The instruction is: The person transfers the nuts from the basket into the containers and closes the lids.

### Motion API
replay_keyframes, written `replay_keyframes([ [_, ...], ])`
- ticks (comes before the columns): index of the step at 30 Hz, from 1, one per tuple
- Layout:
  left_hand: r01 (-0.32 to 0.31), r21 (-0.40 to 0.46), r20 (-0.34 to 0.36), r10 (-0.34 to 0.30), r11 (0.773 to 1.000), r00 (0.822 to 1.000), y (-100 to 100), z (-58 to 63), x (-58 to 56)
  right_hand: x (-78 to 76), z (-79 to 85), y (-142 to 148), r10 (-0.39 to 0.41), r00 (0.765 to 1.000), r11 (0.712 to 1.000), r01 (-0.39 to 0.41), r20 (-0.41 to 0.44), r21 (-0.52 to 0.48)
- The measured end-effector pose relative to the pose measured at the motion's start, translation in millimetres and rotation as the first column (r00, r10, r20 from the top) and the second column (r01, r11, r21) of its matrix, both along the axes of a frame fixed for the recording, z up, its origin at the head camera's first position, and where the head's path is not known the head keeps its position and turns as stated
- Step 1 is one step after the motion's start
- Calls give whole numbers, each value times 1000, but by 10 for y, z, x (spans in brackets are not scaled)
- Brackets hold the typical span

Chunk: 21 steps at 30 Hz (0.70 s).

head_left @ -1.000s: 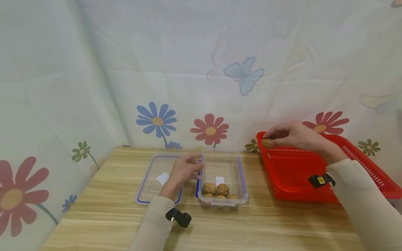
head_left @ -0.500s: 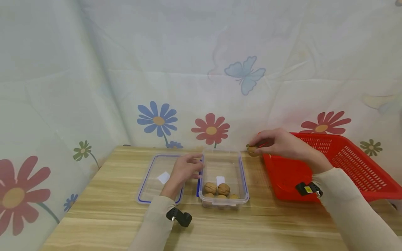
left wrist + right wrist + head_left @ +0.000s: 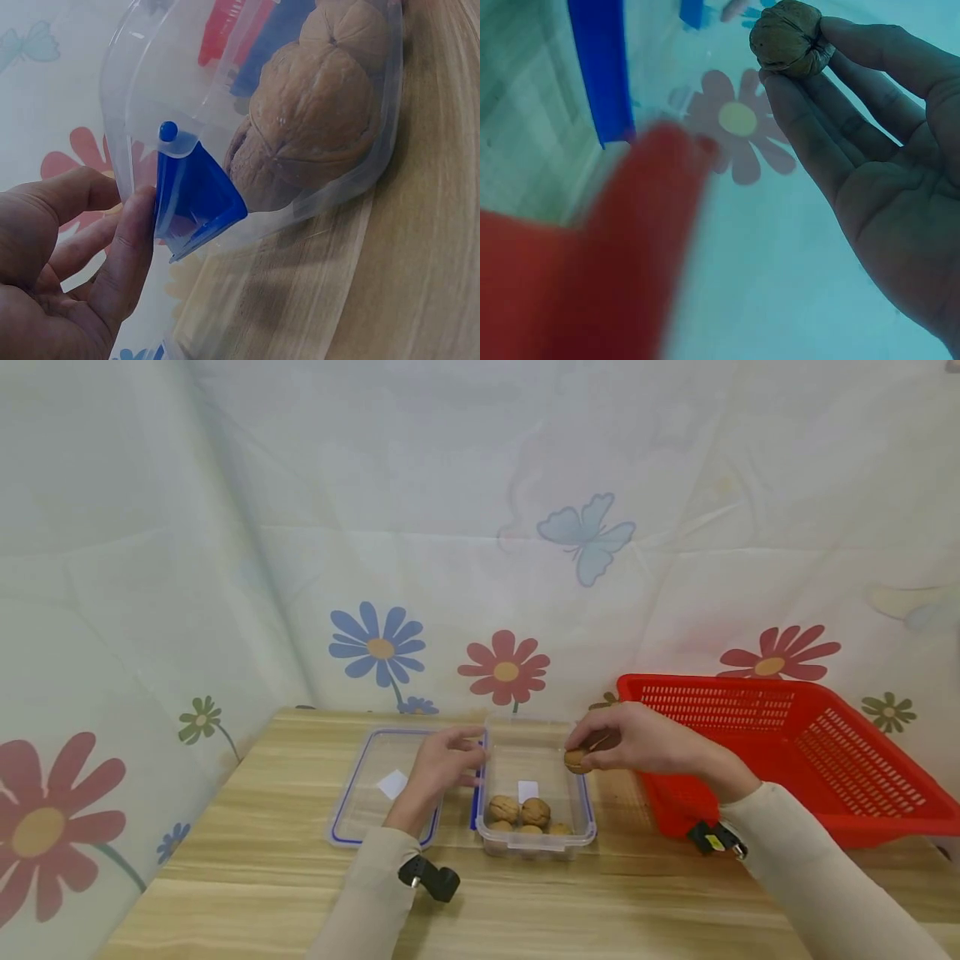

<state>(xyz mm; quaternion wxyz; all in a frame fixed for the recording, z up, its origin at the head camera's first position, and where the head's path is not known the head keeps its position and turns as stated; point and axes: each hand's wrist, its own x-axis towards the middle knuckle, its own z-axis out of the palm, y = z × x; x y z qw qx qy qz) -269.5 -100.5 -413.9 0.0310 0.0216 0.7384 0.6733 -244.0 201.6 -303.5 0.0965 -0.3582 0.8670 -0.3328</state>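
A walnut point(image 3: 577, 761) is pinched between the thumb and fingers of my right hand point(image 3: 637, 739), over the right rim of a clear plastic container point(image 3: 525, 842). In the right wrist view, the same walnut point(image 3: 791, 37) sits at the fingertips. Several walnuts point(image 3: 536, 812) lie in the near end of the container, beside a white label. My left hand point(image 3: 442, 764) stays at the container's left wall. In the left wrist view its fingers point(image 3: 135, 240) touch the side by the blue latch point(image 3: 195, 206), loosely bent.
The clear lid point(image 3: 360, 814) with a blue seal lies flat left of the container. A red slotted basket point(image 3: 795, 702) stands on the right of the wooden table point(image 3: 247, 860). Behind hangs a flower-printed cloth point(image 3: 420, 552).
My right hand has carried the walnut left from over the red basket to the container's right rim. The left hand has stayed in place.
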Motion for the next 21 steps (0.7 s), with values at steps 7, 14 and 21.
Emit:
replay_keyframes([
  [7, 4, -2, -2, -4, 1000, 1000, 2, 5, 7, 24, -160, -69, 38, 998, 999, -39, 50, 10],
  [14, 5, -8, -10, -5, 1000, 1000, 3, 6, 5, 38, -283, -111, 52, 996, 998, -53, 75, 14],
  [21, 9, 2, -9, -9, 1000, 1000, 4, 10, 4, 46, -373, -149, 67, 995, 997, -69, 71, 33],
])
